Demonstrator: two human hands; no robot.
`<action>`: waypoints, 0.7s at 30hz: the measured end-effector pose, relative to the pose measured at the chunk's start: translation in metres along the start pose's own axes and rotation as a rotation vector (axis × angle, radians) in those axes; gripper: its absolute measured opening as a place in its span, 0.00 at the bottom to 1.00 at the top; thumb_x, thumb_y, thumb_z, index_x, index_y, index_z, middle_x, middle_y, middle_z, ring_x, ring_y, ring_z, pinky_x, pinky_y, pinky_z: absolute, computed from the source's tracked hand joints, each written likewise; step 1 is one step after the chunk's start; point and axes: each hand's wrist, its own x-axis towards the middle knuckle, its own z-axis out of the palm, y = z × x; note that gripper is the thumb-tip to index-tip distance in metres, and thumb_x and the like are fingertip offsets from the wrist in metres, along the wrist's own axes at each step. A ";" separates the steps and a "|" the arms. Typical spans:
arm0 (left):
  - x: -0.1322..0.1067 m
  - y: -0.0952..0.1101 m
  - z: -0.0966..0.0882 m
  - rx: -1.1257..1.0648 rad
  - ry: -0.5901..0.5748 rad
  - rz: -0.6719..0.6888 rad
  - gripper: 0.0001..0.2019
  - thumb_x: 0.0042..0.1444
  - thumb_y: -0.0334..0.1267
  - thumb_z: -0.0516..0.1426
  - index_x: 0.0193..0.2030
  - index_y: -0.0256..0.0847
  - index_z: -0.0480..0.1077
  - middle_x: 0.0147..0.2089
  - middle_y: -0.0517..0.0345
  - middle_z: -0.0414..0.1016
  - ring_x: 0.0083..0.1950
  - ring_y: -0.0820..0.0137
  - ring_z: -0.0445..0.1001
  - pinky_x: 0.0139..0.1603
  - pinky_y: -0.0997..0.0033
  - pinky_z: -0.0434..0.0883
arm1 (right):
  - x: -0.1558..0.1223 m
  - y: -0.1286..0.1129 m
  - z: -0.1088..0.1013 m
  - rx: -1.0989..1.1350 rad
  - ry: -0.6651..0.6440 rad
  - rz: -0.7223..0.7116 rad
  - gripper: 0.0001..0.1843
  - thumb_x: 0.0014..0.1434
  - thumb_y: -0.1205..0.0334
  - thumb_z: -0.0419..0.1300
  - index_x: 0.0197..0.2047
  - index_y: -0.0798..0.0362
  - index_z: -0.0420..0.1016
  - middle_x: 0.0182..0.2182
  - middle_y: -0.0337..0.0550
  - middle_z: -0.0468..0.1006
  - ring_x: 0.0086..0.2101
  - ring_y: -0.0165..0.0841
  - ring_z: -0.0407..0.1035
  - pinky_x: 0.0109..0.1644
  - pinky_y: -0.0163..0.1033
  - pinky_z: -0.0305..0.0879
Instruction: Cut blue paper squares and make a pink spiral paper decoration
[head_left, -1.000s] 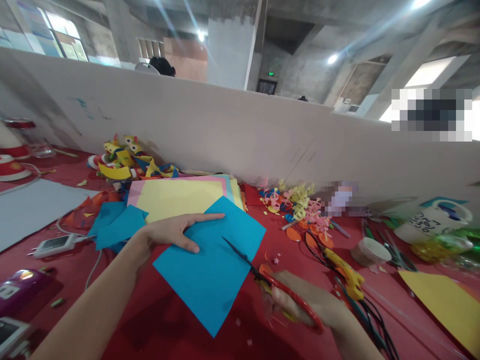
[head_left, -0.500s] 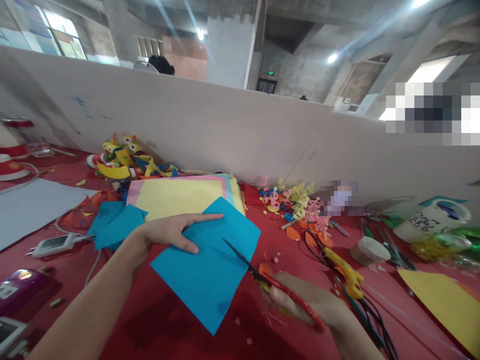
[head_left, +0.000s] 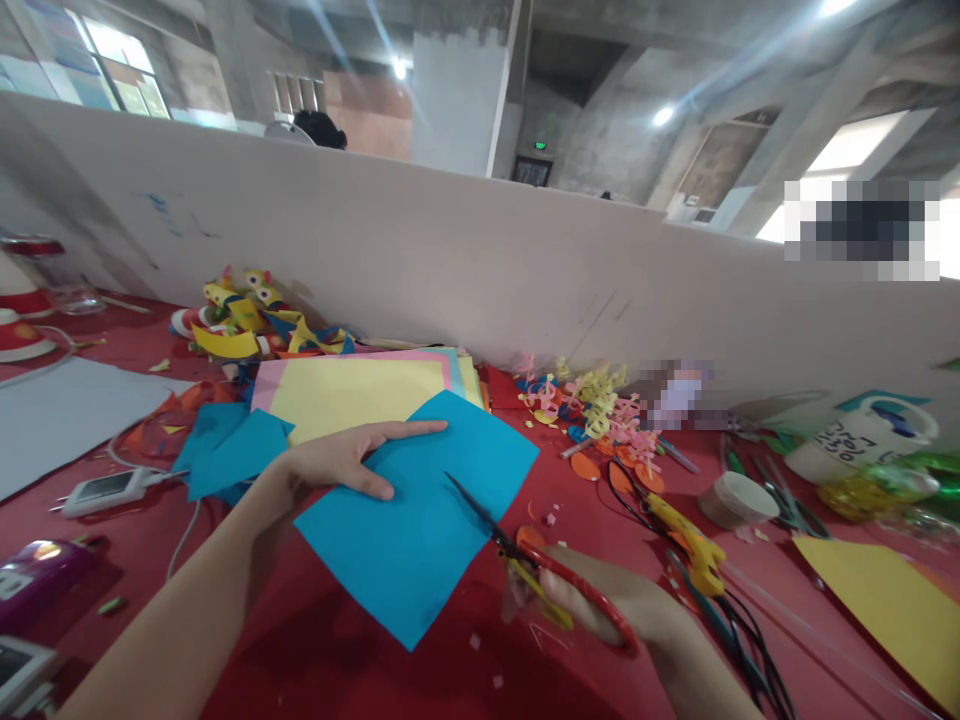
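A sheet of blue paper (head_left: 427, 545) is held slightly above the red table, its lower corner toward me. My left hand (head_left: 349, 458) grips its upper left side, thumb and index finger stretched over the top; the other fingers are hidden. In my right hand (head_left: 574, 590) are scissors (head_left: 585, 580) with red and yellow handles. Their dark blade lies over the sheet from the right edge, pointing at its middle. Whether the second blade is under the sheet I cannot see. Other blue paper pieces (head_left: 240, 455) lie left of my left hand.
Behind the sheet is a stack of coloured paper (head_left: 360, 385). Curly paper bits (head_left: 600, 400) lie at the back. To the right are a yellow glue gun (head_left: 697, 550) with black cable, a paper cup (head_left: 739, 500) and yellow paper (head_left: 892, 610). A white partition (head_left: 450, 260) runs behind.
The blue sheet's right corner has shifted right and its lower corner has risen and moved left. The scissors' yellow handle shows more, apart from the red one. My left hand has hardly moved.
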 end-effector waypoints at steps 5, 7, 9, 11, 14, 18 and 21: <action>0.002 -0.001 0.000 0.138 0.062 -0.017 0.42 0.47 0.44 0.63 0.66 0.51 0.47 0.67 0.54 0.54 0.64 0.53 0.57 0.58 0.61 0.60 | 0.000 0.001 0.001 0.014 -0.013 0.003 0.39 0.61 0.38 0.29 0.37 0.52 0.76 0.35 0.51 0.76 0.37 0.36 0.71 0.41 0.39 0.68; 0.001 -0.002 -0.002 0.194 0.075 -0.035 0.41 0.47 0.44 0.63 0.66 0.52 0.48 0.67 0.55 0.54 0.64 0.53 0.56 0.59 0.61 0.60 | 0.000 0.000 -0.002 0.020 -0.013 -0.005 0.40 0.61 0.38 0.28 0.35 0.52 0.76 0.35 0.52 0.75 0.35 0.36 0.70 0.40 0.39 0.68; 0.001 -0.003 -0.003 0.244 0.087 -0.055 0.41 0.46 0.45 0.63 0.66 0.53 0.48 0.67 0.56 0.54 0.64 0.53 0.57 0.59 0.62 0.60 | -0.001 -0.002 -0.004 0.039 -0.026 -0.006 0.41 0.60 0.37 0.27 0.33 0.52 0.77 0.33 0.51 0.75 0.34 0.35 0.70 0.39 0.39 0.67; 0.001 -0.005 -0.003 0.305 0.097 -0.063 0.42 0.45 0.45 0.64 0.65 0.53 0.49 0.67 0.57 0.56 0.64 0.53 0.57 0.59 0.62 0.59 | -0.002 -0.003 -0.005 0.046 -0.035 0.001 0.41 0.60 0.37 0.27 0.31 0.51 0.76 0.30 0.50 0.75 0.33 0.35 0.69 0.37 0.39 0.67; 0.002 -0.005 -0.001 0.367 0.082 -0.055 0.42 0.45 0.46 0.64 0.65 0.55 0.49 0.66 0.58 0.57 0.64 0.52 0.57 0.60 0.61 0.58 | 0.000 -0.003 -0.004 0.046 -0.052 0.006 0.41 0.60 0.37 0.28 0.30 0.51 0.77 0.30 0.49 0.75 0.33 0.36 0.70 0.37 0.39 0.67; 0.004 -0.002 0.002 0.408 0.077 -0.055 0.42 0.44 0.46 0.64 0.65 0.55 0.50 0.66 0.58 0.57 0.63 0.51 0.57 0.60 0.59 0.58 | 0.002 -0.001 0.000 0.076 -0.048 0.007 0.42 0.60 0.36 0.28 0.30 0.51 0.76 0.28 0.49 0.75 0.33 0.36 0.71 0.37 0.39 0.68; 0.005 -0.002 0.003 0.420 0.077 -0.041 0.42 0.44 0.46 0.64 0.65 0.55 0.50 0.66 0.58 0.57 0.63 0.52 0.57 0.60 0.58 0.58 | 0.002 -0.001 0.003 0.055 -0.016 0.023 0.41 0.59 0.35 0.29 0.32 0.51 0.76 0.29 0.49 0.76 0.34 0.36 0.71 0.37 0.39 0.68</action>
